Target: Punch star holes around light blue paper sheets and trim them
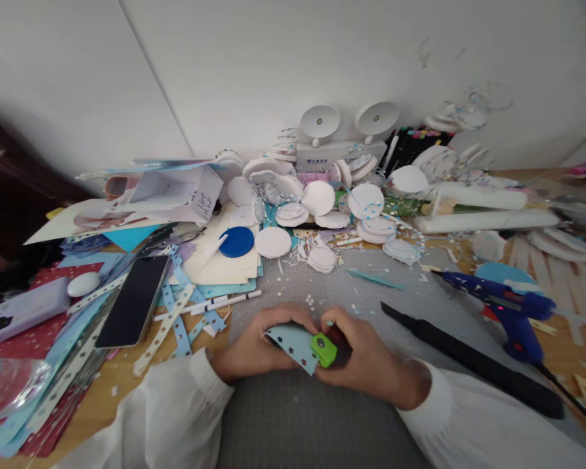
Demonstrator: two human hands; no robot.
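Near the mat's middle, my left hand (261, 335) is closed round a light blue paper piece (293, 344) with a row of small star-shaped holes. My right hand (366, 358) is closed round a small bright green hole punch (323, 350). The punch touches the right end of the paper, and its far side is hidden by my fingers. Both hands are close together above the grey cutting mat (293, 417). Tiny punched bits (310, 301) lie on the mat just beyond my hands.
A black craft knife (473, 358) and a blue glue gun (502, 299) lie at the right. White discs (273, 242) crowd the back. A phone (134, 303) and punched paper strips (176, 326) are at the left.
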